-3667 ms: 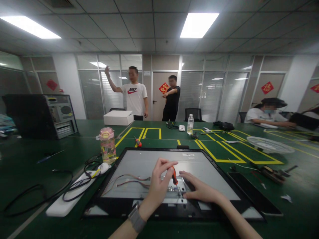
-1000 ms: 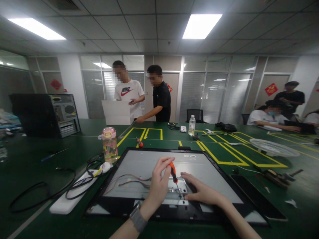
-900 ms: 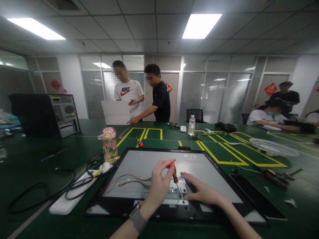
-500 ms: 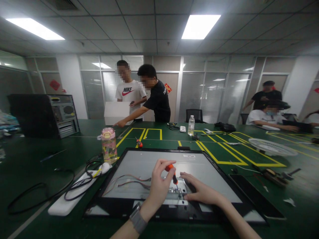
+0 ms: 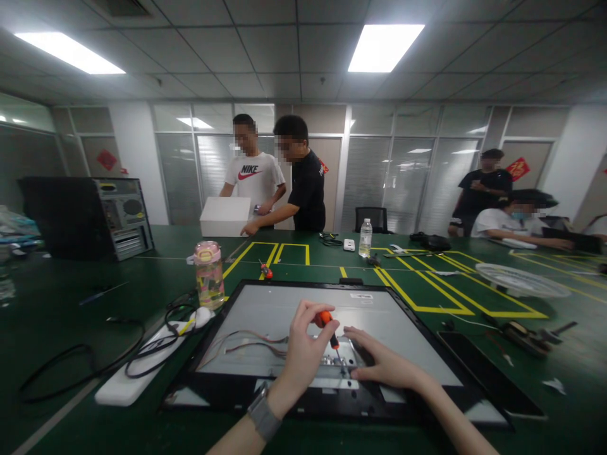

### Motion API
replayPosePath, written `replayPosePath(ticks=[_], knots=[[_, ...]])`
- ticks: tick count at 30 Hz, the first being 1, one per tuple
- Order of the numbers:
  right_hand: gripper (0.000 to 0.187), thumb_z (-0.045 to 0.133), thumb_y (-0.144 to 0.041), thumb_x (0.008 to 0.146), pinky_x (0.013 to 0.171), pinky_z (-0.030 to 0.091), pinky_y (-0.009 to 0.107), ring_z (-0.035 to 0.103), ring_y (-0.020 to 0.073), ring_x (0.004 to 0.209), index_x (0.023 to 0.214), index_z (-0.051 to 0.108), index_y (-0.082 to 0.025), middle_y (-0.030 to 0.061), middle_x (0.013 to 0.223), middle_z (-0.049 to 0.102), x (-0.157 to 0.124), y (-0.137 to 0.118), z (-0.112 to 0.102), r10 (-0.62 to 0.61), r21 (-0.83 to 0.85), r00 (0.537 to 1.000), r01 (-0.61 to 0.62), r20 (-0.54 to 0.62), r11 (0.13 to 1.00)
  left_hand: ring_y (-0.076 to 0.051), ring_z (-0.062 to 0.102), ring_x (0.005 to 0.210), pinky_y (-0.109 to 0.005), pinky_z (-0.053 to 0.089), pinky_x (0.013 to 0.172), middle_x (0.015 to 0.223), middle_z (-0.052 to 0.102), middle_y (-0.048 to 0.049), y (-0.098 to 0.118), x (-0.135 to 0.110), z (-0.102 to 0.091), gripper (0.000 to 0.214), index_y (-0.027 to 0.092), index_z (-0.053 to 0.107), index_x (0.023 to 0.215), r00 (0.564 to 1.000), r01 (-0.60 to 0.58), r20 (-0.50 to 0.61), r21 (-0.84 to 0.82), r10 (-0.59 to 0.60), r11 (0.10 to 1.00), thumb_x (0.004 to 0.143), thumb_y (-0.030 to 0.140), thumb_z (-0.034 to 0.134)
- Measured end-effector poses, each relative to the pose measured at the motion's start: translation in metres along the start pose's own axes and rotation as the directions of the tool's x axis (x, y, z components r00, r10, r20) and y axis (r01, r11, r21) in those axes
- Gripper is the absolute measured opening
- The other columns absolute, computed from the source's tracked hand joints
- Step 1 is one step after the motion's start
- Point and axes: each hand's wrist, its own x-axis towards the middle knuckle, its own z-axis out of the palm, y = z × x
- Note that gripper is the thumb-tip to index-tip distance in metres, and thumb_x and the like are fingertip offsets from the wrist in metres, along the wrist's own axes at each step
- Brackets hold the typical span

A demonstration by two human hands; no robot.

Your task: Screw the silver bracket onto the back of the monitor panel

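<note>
A monitor panel [image 5: 265, 303] lies face down on the green table, its grey metal back up inside a black frame. My left hand [image 5: 301, 354] is closed round a small orange-handled screwdriver [image 5: 328, 325], whose tip stands on a small circuit board [image 5: 337, 363] near the panel's front edge. My right hand [image 5: 383, 363] lies flat beside that board, fingers stretched out and pressing on the panel. Thin coloured wires [image 5: 246, 344] run left from the board across the panel. A watch sits on my left wrist.
A pink-lidded bottle [image 5: 209, 276], black cables [image 5: 142, 354] on a white slab and a computer tower [image 5: 90, 218] are to the left. A water bottle [image 5: 365, 238], a fan grille [image 5: 519, 279] and tools [image 5: 526, 335] lie right. Two people stand by a white box [image 5: 225, 217]; others sit far right.
My left hand has twisted the screwdriver slightly while its tip stays on the board. The two people at the back have lowered the white box onto the table. A person in black has walked in at the right.
</note>
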Motion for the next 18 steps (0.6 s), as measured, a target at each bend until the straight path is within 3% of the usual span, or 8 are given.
replayPosePath(ticks=[6, 11, 15, 18], knots=[[0.085, 0.068, -0.053, 0.073, 0.118, 0.013, 0.044, 0.016, 0.0304, 0.143, 0.143, 0.035, -0.016, 0.0128, 0.155, 0.022, 0.0018, 0.0036, 0.0014, -0.01, -0.013, 1.0, 0.01, 0.004, 1.0, -0.018, 0.06, 0.096, -0.032, 0.047, 0.086, 0.101, 0.063, -0.0071, 0.0021, -0.0007, -0.0006, 0.027, 0.019, 0.062, 0.112, 0.995, 0.051, 0.09, -0.103, -0.042, 0.993, 0.089, 0.021, 0.048], [0.086, 0.069, -0.055, 0.072, 0.118, 0.015, 0.043, 0.018, 0.0302, 0.142, 0.143, 0.036, -0.017, 0.0126, 0.155, 0.023, 0.0024, 0.0061, 0.002, -0.021, -0.004, 1.0, 0.021, -0.006, 1.0, -0.016, 0.059, 0.083, -0.03, 0.047, 0.079, 0.088, 0.061, -0.0034, 0.0061, -0.0004, -0.0026, 0.016, 0.02, 0.069, 0.094, 0.998, -0.043, 0.049, -0.021, 0.044, 0.999, 0.081, 0.02, 0.06], [0.087, 0.068, -0.057, 0.073, 0.118, 0.014, 0.044, 0.017, 0.0302, 0.143, 0.143, 0.035, -0.017, 0.0124, 0.155, 0.023, 0.0024, 0.0059, 0.0016, -0.011, -0.006, 1.0, 0.011, -0.001, 1.0, -0.017, 0.059, 0.087, -0.03, 0.046, 0.08, 0.091, 0.063, -0.0055, 0.0056, 0.0004, -0.0038, 0.021, 0.018, 0.068, 0.099, 0.997, -0.031, 0.071, -0.035, 0.033, 0.999, 0.087, 0.019, 0.051], [0.086, 0.068, -0.056, 0.073, 0.118, 0.015, 0.044, 0.017, 0.0299, 0.142, 0.143, 0.036, -0.017, 0.0122, 0.155, 0.023, 0.002, 0.0049, 0.0012, -0.012, -0.001, 1.0, 0.012, 0.004, 1.0, -0.017, 0.059, 0.087, -0.029, 0.046, 0.081, 0.091, 0.061, -0.0049, 0.0035, 0.0006, -0.0037, 0.019, 0.019, 0.069, 0.097, 0.998, -0.011, 0.068, -0.042, 0.014, 0.999, 0.084, 0.02, 0.055]])
